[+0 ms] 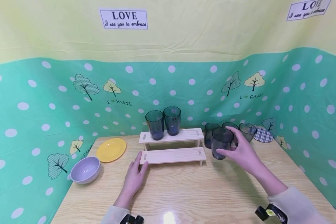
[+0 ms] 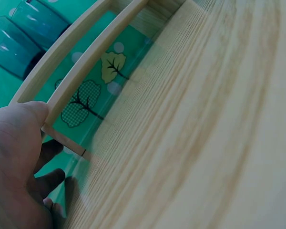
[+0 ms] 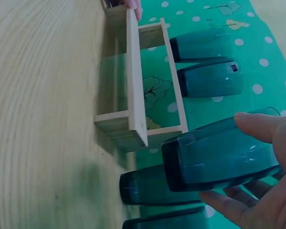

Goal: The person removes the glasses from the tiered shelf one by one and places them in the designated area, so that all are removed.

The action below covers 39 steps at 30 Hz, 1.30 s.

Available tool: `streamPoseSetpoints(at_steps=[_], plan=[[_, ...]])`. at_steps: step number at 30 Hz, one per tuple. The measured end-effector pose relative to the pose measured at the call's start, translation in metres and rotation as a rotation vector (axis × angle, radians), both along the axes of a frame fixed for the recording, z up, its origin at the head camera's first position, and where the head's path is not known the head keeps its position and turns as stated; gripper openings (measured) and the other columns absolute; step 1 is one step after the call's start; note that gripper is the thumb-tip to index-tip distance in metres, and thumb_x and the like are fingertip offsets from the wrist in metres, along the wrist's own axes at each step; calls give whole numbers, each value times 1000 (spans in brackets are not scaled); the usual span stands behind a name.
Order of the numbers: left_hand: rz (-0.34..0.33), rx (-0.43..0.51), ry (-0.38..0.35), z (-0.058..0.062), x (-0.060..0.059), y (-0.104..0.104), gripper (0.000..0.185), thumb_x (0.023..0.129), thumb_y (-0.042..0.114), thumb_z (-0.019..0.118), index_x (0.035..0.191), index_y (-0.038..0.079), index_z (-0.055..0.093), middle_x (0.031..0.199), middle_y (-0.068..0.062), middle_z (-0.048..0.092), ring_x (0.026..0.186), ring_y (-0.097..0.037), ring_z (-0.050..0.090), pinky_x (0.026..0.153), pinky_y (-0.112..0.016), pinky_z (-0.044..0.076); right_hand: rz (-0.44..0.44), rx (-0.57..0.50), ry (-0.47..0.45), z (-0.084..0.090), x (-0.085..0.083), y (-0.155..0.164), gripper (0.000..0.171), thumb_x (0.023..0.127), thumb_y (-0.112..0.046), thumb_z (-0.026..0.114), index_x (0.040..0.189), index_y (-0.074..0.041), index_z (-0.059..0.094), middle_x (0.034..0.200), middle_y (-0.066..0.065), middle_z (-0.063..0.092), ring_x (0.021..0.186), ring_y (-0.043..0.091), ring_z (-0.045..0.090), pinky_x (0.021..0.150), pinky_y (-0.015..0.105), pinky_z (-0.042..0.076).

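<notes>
My right hand (image 1: 242,152) (image 3: 271,191) grips a dark blue-grey tumbler (image 1: 220,139) (image 3: 219,155) just right of a two-step wooden rack (image 1: 173,155) (image 3: 133,86); whether its base touches the table I cannot tell. Two matching tumblers (image 1: 155,124) (image 1: 172,120) stand on the rack's upper step. My left hand (image 1: 135,174) (image 2: 14,157) lies flat on the table, fingers straight, touching the left end of the lower step (image 2: 93,55). Three more tumblers (image 1: 210,133) stand behind the held one.
A yellow plate (image 1: 111,150) and a lavender bowl (image 1: 86,169) sit at the table's left. A plaid round mat (image 1: 263,135) lies at the back right. Green polka-dot cloth (image 1: 44,124) walls the wooden table (image 1: 184,193) on three sides.
</notes>
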<state>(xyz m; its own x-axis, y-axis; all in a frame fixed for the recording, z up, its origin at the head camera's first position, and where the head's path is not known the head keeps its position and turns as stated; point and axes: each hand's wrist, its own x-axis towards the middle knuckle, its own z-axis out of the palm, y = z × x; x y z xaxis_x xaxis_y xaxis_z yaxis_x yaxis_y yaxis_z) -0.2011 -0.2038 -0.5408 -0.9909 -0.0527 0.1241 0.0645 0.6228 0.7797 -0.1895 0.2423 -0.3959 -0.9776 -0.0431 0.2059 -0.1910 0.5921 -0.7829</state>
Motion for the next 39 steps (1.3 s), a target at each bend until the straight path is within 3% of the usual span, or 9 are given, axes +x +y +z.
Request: streamPoseSetpoints(at_steps=[6,14,19,39], plan=[[1,0,2,0,0,0,72,117,49,52,176,13,30,174,-24,37,158,-64,21,127,-75,21,1,-34,-25,-16,-4,1,105,93,-21,94,173,-10,27,154,32,51,119,47,72,87,38,65],[6,-3,-6,-1,1,0,72,117,50,52,176,14,30,174,-25,37,158,-64,21,126,-76,22,-28,-42,-28,-37,-12,2,106,92,-18,95,173,-10,28,165,35,39,111,49,74,91,52,66],[3,1,-3,-1,0,0,72,117,50,52,176,15,30,174,-24,37,158,-64,21,126,-76,22,-41,-8,-22,-47,-16,3,106,91,-21,95,172,-7,29,167,37,38,118,52,69,94,59,63],[-1,4,-6,-1,0,0,73,117,52,51,176,15,30,174,-22,37,159,-64,20,126,-77,21,-47,-20,-30,-72,-28,-3,102,92,-21,95,169,-3,32,166,36,39,131,55,61,97,57,60]])
